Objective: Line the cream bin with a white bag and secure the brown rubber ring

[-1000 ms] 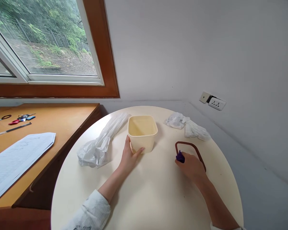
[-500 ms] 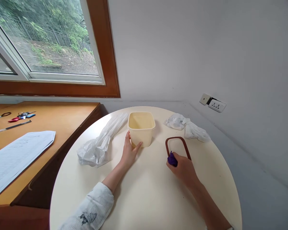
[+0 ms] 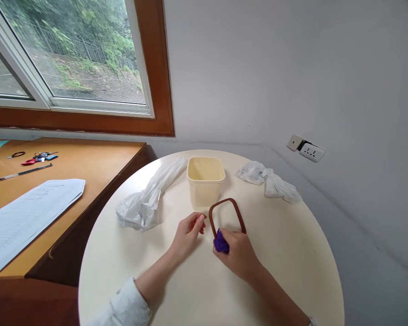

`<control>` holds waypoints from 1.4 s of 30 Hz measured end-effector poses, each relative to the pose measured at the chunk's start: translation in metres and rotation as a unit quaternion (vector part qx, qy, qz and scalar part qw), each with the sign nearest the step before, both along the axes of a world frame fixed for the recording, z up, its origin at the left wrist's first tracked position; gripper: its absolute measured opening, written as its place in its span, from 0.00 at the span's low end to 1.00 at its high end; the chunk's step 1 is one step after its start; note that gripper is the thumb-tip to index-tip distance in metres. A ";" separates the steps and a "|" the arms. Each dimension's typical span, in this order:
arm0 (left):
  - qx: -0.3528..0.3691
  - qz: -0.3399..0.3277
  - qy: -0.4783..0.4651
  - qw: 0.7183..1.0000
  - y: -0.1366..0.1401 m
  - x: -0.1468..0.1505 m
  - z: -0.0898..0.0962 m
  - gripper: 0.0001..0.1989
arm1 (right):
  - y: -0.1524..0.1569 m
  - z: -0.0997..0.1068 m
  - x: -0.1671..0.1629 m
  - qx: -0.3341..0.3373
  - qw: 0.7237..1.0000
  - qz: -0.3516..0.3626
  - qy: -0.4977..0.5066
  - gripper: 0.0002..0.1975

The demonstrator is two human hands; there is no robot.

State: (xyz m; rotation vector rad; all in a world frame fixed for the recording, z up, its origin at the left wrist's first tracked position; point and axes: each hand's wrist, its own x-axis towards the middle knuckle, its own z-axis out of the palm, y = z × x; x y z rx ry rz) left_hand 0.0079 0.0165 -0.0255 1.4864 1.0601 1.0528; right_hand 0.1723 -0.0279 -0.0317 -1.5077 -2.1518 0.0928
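My right hand is closed around a bunched purple cloth and the near end of a brown rounded rectangular frame. The frame tilts up from the hand, its far end just in front of a cream plastic bin. Fingers loosely curled and holding nothing, my left hand is just left of the frame, apart from it. The bin stands upright beyond both hands, with its open top showing. My right fingers hide the near part of the frame and some of the cloth.
A crumpled clear plastic bag lies on the round cream table at left, and a knotted one at right. The wooden desk on the left bears papers, a pen and keys. A wall stands behind.
My left hand has let go of the bin and come back toward me. My right hand has carried the frame and purple cloth left, nearer the left hand. The view has shifted slightly.
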 end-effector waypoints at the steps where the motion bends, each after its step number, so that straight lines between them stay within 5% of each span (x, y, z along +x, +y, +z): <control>1: -0.019 -0.019 -0.015 1.000 0.000 0.002 0.001 0.15 | -0.001 -0.002 -0.005 0.002 1.000 0.009 -0.003 0.04; 6: -0.064 -0.062 -0.054 0.995 0.004 0.003 0.001 0.15 | -0.006 -0.005 -0.019 -0.007 0.999 0.040 0.027 0.05; 9: -0.086 -0.053 -0.054 0.993 0.006 -0.001 0.001 0.15 | -0.003 0.000 -0.019 -0.102 0.979 0.029 0.172 0.12; 11: -0.102 -0.047 -0.054 0.992 0.006 -0.002 0.001 0.16 | 0.002 0.005 -0.014 -0.186 0.925 -0.025 0.331 0.17; 13: -0.125 -0.049 -0.058 0.989 0.006 -0.003 0.002 0.16 | 0.010 0.009 -0.005 -0.229 0.835 -0.102 0.489 0.20; 16: -0.156 -0.057 -0.067 0.984 0.004 -0.002 0.004 0.16 | 0.021 0.015 0.016 -0.218 0.694 -0.187 0.661 0.23; 18: -0.174 -0.057 -0.082 0.980 0.003 0.000 0.004 0.16 | 0.026 0.017 0.030 -0.190 0.644 -0.213 0.710 0.23; 20: -0.188 -0.056 -0.103 0.975 0.001 0.001 0.002 0.16 | 0.032 0.018 0.039 -0.137 0.664 -0.247 0.692 0.22; 23: -0.192 -0.053 -0.134 0.971 0.001 0.003 -0.002 0.15 | 0.042 0.009 0.038 -0.071 0.783 -0.284 0.549 0.20; 26: -0.195 -0.046 -0.158 0.967 0.001 0.003 -0.004 0.15 | 0.051 -0.008 0.024 -0.041 0.899 -0.211 0.382 0.17; 29: -0.194 -0.036 -0.159 0.967 0.002 0.002 -0.002 0.15 | 0.056 -0.025 0.009 0.017 0.964 -0.112 0.240 0.21; 34: -0.198 -0.038 -0.155 0.967 0.003 0.003 -0.005 0.16 | 0.052 -0.034 -0.010 0.042 0.992 -0.054 0.104 0.26; 42: -0.230 -0.039 -0.269 0.935 0.005 0.006 -0.019 0.13 | 0.042 -0.029 -0.035 0.051 0.992 0.020 0.109 0.30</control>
